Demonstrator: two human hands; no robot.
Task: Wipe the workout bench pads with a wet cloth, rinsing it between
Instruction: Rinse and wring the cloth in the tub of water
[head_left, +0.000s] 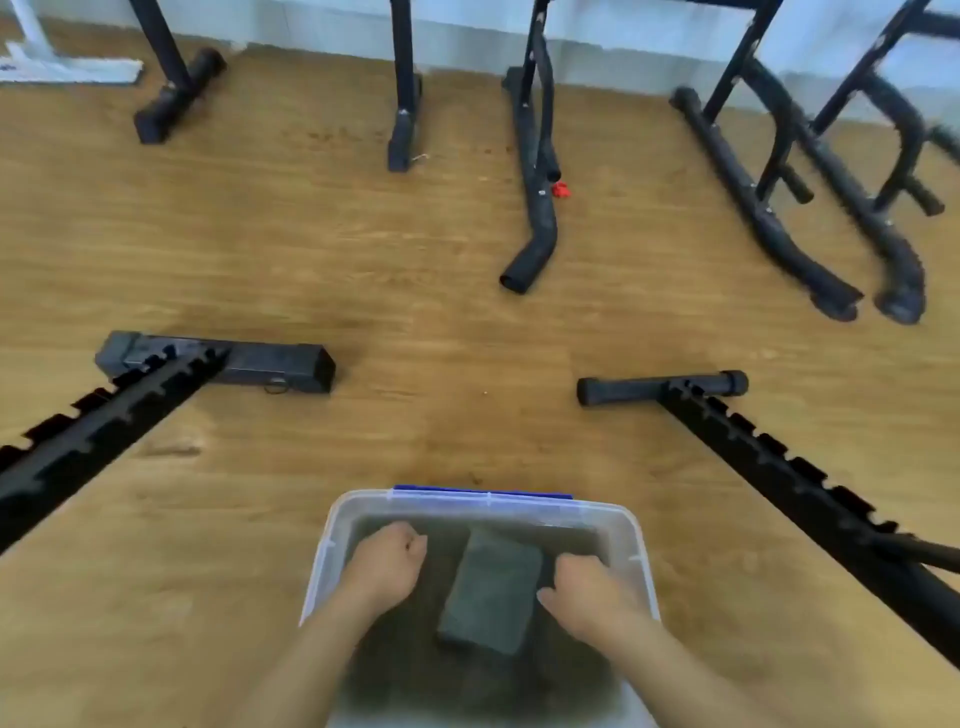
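both forearms reach into the clear plastic tub (640, 551) of murky water on the wooden floor (415, 291). left hand (387, 564) is clenched into a fist with nothing visible in it, and right hand (584, 592) curls its fingers against the folded grey cloth (491, 590) lying between the hands in the water; whether it grips the cloth cannot be told.

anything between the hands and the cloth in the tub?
Nothing visible. The cloth lies in the tub between both hands; the right hand touches its edge, and the left hand, fisted, sits just beside it.
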